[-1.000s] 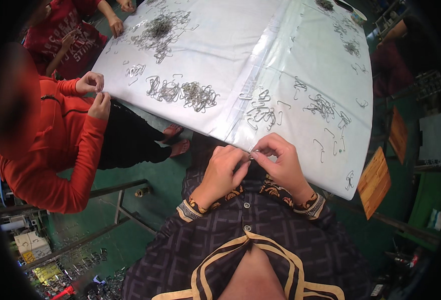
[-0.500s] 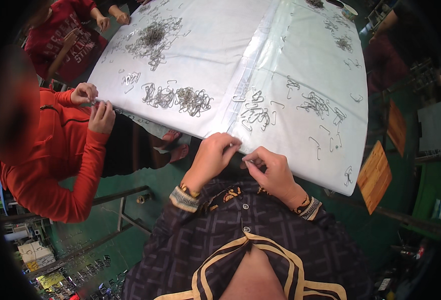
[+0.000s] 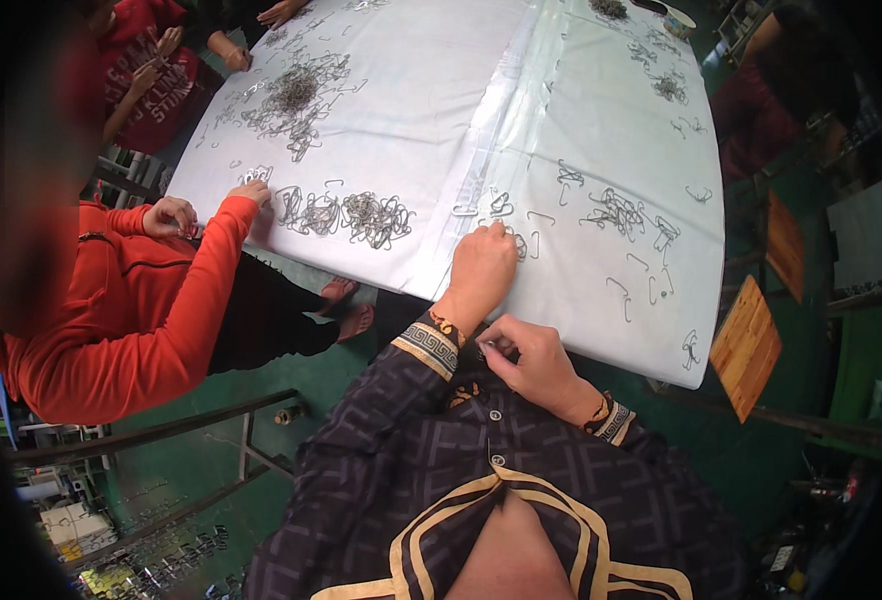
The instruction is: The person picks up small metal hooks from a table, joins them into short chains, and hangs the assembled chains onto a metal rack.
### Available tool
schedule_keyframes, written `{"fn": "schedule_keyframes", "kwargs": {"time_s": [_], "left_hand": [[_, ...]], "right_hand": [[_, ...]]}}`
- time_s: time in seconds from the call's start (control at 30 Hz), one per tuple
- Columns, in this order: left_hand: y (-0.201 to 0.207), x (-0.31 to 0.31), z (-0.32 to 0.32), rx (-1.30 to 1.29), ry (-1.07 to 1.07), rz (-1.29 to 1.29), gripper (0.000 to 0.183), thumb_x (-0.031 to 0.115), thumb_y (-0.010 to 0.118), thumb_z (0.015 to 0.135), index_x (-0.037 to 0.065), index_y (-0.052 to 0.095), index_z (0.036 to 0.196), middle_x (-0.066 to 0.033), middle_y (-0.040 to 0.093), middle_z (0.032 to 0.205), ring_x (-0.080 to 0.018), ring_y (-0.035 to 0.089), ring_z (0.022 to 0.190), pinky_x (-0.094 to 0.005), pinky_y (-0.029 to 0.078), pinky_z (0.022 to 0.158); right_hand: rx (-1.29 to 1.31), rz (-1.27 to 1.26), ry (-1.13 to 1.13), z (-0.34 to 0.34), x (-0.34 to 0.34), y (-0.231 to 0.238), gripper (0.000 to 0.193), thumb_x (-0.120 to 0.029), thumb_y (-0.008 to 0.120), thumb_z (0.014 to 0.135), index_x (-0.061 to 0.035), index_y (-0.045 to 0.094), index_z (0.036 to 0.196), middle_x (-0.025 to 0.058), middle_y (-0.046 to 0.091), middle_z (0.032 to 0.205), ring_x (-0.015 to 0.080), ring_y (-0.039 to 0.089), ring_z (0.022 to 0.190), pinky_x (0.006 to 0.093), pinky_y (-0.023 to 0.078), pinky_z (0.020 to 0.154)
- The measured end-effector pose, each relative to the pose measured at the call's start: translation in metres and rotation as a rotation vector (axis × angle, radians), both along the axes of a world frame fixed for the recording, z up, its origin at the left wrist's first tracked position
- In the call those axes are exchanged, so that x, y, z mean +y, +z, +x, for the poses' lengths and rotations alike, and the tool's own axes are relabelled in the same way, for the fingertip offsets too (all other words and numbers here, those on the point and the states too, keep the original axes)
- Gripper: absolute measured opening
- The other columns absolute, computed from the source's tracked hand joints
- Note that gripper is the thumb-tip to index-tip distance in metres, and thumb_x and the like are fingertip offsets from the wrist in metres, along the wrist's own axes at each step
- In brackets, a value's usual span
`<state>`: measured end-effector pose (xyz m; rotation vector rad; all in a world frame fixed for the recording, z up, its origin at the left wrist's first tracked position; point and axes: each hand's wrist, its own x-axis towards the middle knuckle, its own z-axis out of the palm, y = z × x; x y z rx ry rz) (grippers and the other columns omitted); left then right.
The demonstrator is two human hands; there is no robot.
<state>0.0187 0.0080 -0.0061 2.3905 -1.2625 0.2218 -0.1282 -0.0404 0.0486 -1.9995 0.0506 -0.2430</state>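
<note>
While the left hand (image 3: 485,262) rests with its fingertips bunched at the pile of bent-wire hooks (image 3: 501,205) in the centre of the frame, the right hand (image 3: 533,358) sits lower, by the near edge of the white-covered desk (image 3: 581,310), its thumb and forefinger pinching what looks like a small piece (image 3: 487,346), too tiny to name. Whether the left fingers have a hook between them I cannot tell, since the hand hides their tips. A tangled cluster (image 3: 616,210) of similar hooks lies right of centre, single hooks (image 3: 619,298) lie below it, and a denser heap (image 3: 376,215) lies left of centre. At the left of the desk, a co-worker's hand (image 3: 251,192) is by another small group

Picking from the pile seems to call for one hook taken by its straight middle, as the curled ends look likely to snag their neighbours; lifting it straight up with a slight twist should free it, where sliding would probably drag others along. For the right hand, a light, steady pinch should keep the piece from slipping
</note>
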Motion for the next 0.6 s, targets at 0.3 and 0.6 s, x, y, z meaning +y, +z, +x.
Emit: {"fn": "schedule_keyframes", "kwargs": {"time_s": [0.3,0.6], "left_hand": [[0.011,0.045,0.012,0.326,-0.029,-0.252,0.007,0.005,0.061,0.084,0.001,0.058,0.087,-0.0171,0.062,0.084,-0.037,0.061,0.08,-0.0432,0.05,0.068],[0.05,0.101,-0.028,1.07,-0.097,-0.559,0.007,0.006,0.061,0.089,0.0,0.058,0.091,0.0016,0.055,0.07,-0.0034,0.044,0.061,-0.0213,0.036,0.054]], "right_hand": [[0.03,0.051,-0.028,0.003,0.002,-0.005,0.01,-0.003,0.069,0.082,-0.0024,0.061,0.088,0.0102,0.066,0.074,0.0194,0.067,0.062,0.0287,0.052,0.058],[0.086,0.163,-0.122,0.006,0.001,-0.009,0.009,-0.003,0.07,0.082,0.0013,0.064,0.087,0.0088,0.068,0.072,0.0109,0.066,0.061,0.0245,0.051,0.057]]}}
